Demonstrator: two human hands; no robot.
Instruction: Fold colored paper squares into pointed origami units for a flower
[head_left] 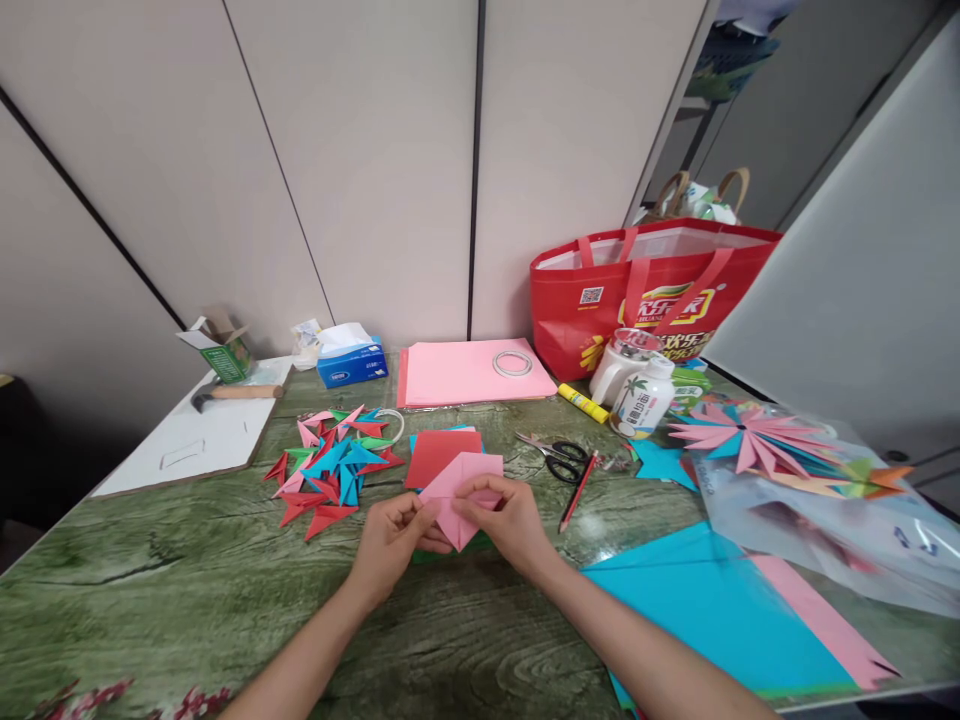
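A partly folded sheet of pink paper [469, 472], with creases across it and a point toward me, is held up between both hands. My left hand [394, 535] pinches its left edge between thumb and fingers. On the other side my right hand [506, 510] is closed on the paper, thumb on its front face. Just behind it lies a stack of square papers [435, 452], red on top with blue showing at the edge. Left of my hands is a heap of folded paper pieces [337, 470] in red, pink, blue and green.
Scissors [562, 465] and a red pencil [577, 492] lie to the right. Behind stand a glue stick [583, 403], a white bottle [643, 400] and a red bag [645, 290]. Blue paper [720, 610] covers the front right. A hammer [236, 394] rests on a white board [195, 440].
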